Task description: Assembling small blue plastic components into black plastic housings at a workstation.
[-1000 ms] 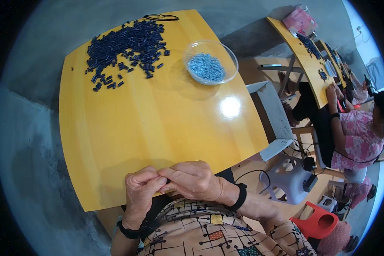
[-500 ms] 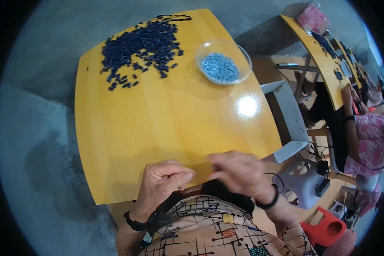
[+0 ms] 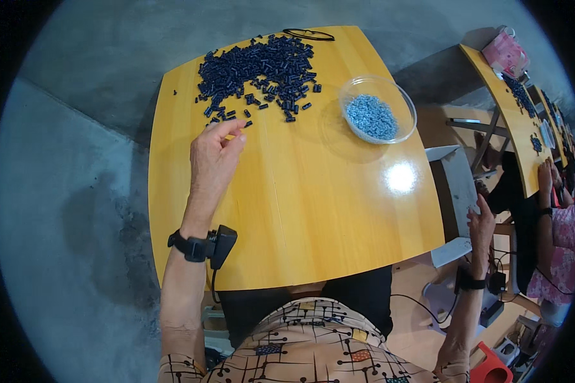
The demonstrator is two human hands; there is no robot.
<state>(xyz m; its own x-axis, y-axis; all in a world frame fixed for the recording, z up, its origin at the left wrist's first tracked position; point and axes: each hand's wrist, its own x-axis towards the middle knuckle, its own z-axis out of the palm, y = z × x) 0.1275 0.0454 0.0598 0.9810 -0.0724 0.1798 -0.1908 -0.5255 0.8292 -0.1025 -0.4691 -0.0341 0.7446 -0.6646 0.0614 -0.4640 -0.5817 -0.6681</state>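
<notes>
A large pile of small dark blue cylindrical pieces (image 3: 262,70) lies on the far left of the yellow table (image 3: 300,210). My left hand (image 3: 216,150) is stretched over the table at the pile's near edge. Its thumb and forefinger are bent and a little apart, with a loose dark piece (image 3: 248,123) right by the fingertips. Off the table's right side, my right hand (image 3: 482,222) is beside a grey-white open box (image 3: 452,185), fingers apart and nothing seen in them. What the box holds cannot be made out.
A clear round bowl (image 3: 410,127) with many small shiny light-blue pieces (image 3: 372,117) stands on the table's far right. Black-framed glasses (image 3: 308,34) lie at the far edge. To the right, a person in pink (image 3: 563,236) sits at another table (image 3: 505,115). A cable hangs near my right arm.
My hands were close together at the table's near edge. The left has moved forward to the pile, and the right has swung out to the box. The view has shifted slightly.
</notes>
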